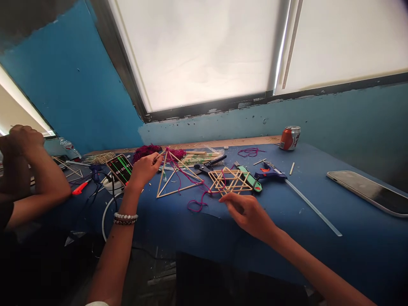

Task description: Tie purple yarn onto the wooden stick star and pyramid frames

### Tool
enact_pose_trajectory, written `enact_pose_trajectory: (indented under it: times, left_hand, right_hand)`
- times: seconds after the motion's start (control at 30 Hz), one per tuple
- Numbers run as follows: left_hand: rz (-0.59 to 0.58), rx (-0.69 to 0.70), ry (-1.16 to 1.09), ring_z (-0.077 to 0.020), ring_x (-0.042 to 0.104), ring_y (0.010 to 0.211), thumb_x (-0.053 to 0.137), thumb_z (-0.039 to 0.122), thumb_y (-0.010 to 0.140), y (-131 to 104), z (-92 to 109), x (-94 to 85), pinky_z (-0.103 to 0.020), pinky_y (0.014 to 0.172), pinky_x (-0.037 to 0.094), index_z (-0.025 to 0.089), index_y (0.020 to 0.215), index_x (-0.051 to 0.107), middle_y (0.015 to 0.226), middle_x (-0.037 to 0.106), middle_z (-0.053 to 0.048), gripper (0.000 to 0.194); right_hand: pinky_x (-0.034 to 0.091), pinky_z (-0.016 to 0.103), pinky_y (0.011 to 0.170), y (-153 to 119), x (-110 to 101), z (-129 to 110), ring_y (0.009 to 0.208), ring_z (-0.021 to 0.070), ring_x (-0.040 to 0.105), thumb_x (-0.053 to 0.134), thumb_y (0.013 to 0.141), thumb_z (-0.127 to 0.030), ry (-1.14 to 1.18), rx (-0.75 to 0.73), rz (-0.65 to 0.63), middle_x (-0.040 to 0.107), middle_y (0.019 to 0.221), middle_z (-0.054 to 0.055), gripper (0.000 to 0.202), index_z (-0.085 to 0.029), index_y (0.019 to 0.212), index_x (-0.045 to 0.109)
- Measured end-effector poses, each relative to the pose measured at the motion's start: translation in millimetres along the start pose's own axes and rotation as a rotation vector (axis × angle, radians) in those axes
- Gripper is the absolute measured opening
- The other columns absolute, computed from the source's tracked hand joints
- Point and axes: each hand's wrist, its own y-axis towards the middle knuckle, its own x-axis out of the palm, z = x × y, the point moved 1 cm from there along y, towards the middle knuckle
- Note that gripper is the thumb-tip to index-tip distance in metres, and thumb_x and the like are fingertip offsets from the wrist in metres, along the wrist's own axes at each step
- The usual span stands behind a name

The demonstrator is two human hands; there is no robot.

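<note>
My left hand (145,169) is closed at the top of a wooden stick pyramid (180,193), its fingers pinched near the apex where purple yarn is tied. Purple yarn (198,203) trails from the pyramid down onto the blue table and toward the right. My right hand (247,210) has its fingertips pressed together at the lower left edge of a star-shaped stick lattice (234,180), which lies on the table. Whether those fingertips grip a stick or yarn is too small to tell.
Behind lie black-handled pliers (210,164), a green cutter (251,178), a blue glue gun (269,172) with a long glue stick (314,207), and a can (290,138). A phone (369,191) is at right, a timer phone (120,169) at left. Another person's arms (47,178) rest far left.
</note>
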Motion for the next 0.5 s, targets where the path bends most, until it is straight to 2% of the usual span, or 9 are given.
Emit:
enact_pose_trajectory:
  times: [0.07,0.1,0.17,0.2,0.23,0.27,0.33,0.37,0.5]
  left_hand:
    - [0.05,-0.002,-0.003,-0.0257,0.065,0.089,0.048,0.043,0.095,-6.7,-1.3,-1.7,-0.03,0.07,0.042,0.023,0.101,0.068,0.094,0.071,-0.008,0.028]
    - [0.114,-0.014,-0.006,-0.0272,0.063,0.101,0.049,0.041,0.094,-12.4,-0.1,-3.4,-0.032,0.078,0.044,0.022,0.11,0.066,0.108,0.069,-0.01,0.03]
    - [0.321,-0.072,-0.016,-0.029,0.055,0.119,0.048,0.039,0.095,-28.6,7.2,-6.0,-0.035,0.092,0.044,0.017,0.125,0.058,0.131,0.058,-0.017,0.038]
    - [0.459,-0.114,-0.035,-0.0284,0.055,0.119,0.046,0.038,0.097,-38.6,13.5,-5.9,-0.036,0.095,0.044,0.016,0.125,0.057,0.133,0.055,-0.018,0.038]
    - [0.549,-0.143,-0.054,-0.0265,0.058,0.112,0.043,0.036,0.098,-48.8,21.5,-3.6,-0.036,0.094,0.044,0.015,0.121,0.059,0.129,0.058,-0.017,0.035]
    - [0.516,-0.122,-0.075,-0.0237,0.062,0.099,0.04,0.035,0.1,-57.9,31.1,1.6,-0.034,0.088,0.046,0.015,0.114,0.061,0.119,0.063,-0.015,0.033]
    - [0.235,0.032,-0.117,-0.0177,0.064,0.079,0.045,0.035,0.099,-71.6,52.5,18.5,-0.028,0.075,0.045,0.02,0.108,0.066,0.097,0.07,-0.006,0.027]
    - [0.161,0.079,-0.126,-0.0157,0.065,0.074,0.052,0.036,0.097,-75.9,62.1,27.7,-0.026,0.071,0.044,0.024,0.105,0.069,0.088,0.071,-0.001,0.023]
    - [-0.042,0.184,-0.128,-0.018,0.069,0.07,0.061,0.034,0.093,-74.3,86.2,59.2,-0.026,0.064,0.041,0.031,0.118,0.07,0.075,0.073,0.001,0.026]
  right_hand:
    - [0.038,0.025,0.058,6.7,-0.2,-2.1,0.052,0.0098,0.049,0.048,0.094,-0.017,-0.129,-0.061,0.057,0.064,0.075,0.0,0.021,-0.018,0.099,0.068]
    - [0.04,0.026,0.061,11.5,0.0,-3.4,0.055,0.0104,0.054,0.048,0.095,-0.017,-0.211,-0.084,0.077,0.067,0.084,0.002,0.022,-0.018,0.102,0.069]
    - [0.04,0.027,0.061,23.4,1.6,-7.3,0.065,0.0133,0.063,0.049,0.097,-0.019,-0.401,-0.109,0.058,0.07,0.097,0.004,0.022,-0.02,0.103,0.07]
    - [0.039,0.027,0.06,30.2,3.1,-9.8,0.07,0.0152,0.066,0.048,0.099,-0.021,-0.494,-0.108,0.021,0.07,0.1,0.004,0.023,-0.021,0.102,0.071]
    - [0.038,0.028,0.058,37.1,5.1,-12.7,0.074,0.0169,0.068,0.047,0.1,-0.024,-0.58,-0.099,-0.032,0.069,0.102,0.005,0.024,-0.021,0.1,0.072]
    - [0.037,0.028,0.057,43.9,7.4,-15.9,0.076,0.0183,0.069,0.047,0.102,-0.026,-0.652,-0.087,-0.09,0.069,0.103,0.005,0.026,-0.021,0.099,0.072]
    - [0.037,0.029,0.057,56.4,12.8,-21.8,0.079,0.0208,0.07,0.048,0.102,-0.03,-0.747,-0.064,-0.179,0.069,0.102,0.007,0.028,-0.019,0.099,0.073]
    - [0.037,0.029,0.057,61.6,15.6,-24.1,0.079,0.0221,0.07,0.05,0.101,-0.031,-0.775,-0.054,-0.205,0.069,0.101,0.009,0.027,-0.017,0.099,0.073]
    - [0.035,0.03,0.055,73.5,24.9,-26.3,0.077,0.0245,0.071,0.056,0.097,-0.027,-0.816,-0.025,-0.239,0.069,0.099,0.012,0.023,-0.013,0.092,0.073]
